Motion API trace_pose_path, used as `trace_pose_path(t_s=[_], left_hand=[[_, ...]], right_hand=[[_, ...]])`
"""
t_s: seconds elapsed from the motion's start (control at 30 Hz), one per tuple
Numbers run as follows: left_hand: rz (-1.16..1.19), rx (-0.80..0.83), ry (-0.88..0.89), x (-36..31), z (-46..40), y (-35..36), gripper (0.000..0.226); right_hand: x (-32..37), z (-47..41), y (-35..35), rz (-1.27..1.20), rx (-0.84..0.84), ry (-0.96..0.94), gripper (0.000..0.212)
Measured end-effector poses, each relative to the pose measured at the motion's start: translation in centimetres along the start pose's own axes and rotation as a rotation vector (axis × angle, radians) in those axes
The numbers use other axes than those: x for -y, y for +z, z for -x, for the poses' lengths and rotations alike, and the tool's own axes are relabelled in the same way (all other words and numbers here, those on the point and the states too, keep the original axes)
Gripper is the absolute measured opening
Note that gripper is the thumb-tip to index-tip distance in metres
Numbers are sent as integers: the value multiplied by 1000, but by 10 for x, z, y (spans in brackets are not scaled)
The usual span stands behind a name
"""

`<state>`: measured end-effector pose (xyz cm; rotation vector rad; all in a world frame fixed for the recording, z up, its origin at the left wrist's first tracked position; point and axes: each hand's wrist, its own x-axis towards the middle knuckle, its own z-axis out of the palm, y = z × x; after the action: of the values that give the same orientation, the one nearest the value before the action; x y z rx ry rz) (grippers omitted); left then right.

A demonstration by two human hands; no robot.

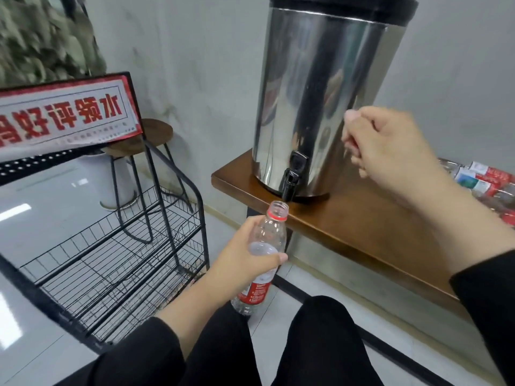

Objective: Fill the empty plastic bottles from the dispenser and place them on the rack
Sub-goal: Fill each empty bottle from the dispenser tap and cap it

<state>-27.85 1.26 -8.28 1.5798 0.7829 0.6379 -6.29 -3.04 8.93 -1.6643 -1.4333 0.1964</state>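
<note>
My left hand [245,261] grips a clear plastic bottle [269,232] with a red label and a red neck ring. The bottle has no cap, looks empty, and its mouth sits just below the black tap [290,183] of the steel dispenser [320,93]. My right hand [390,147] hovers beside the dispenser's right flank, above and to the right of the tap, with its fingers curled in. Whether it holds a small cap I cannot make out. The black wire rack [117,246] stands to the left with bare shelves.
The dispenser rests on a brown wooden table [354,232]. Several more bottles [486,183] lie at the table's far right. A red-and-white sign [64,112] tops the rack, and a round wooden stool [147,137] stands behind it. My black-clad legs fill the bottom of the view.
</note>
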Motion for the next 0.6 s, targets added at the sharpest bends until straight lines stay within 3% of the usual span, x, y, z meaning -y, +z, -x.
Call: trace_pose_path(t_s=[0.07,0.27,0.37,0.6], left_hand=[[-32,-29,-55,12,-8,2,55],[-103,-32,-114,31,-38,15,58],[-81,-36,-106,36,-48,19,56],[-57,-42,-72,41,-66,22,57]], right_hand=[[-11,-5,4,123,19,35,47],[-16,-14,19,284,152,43,29],[-6,-19,28,324,265,15,44],[-1,-30,52,591,420,-58,29]])
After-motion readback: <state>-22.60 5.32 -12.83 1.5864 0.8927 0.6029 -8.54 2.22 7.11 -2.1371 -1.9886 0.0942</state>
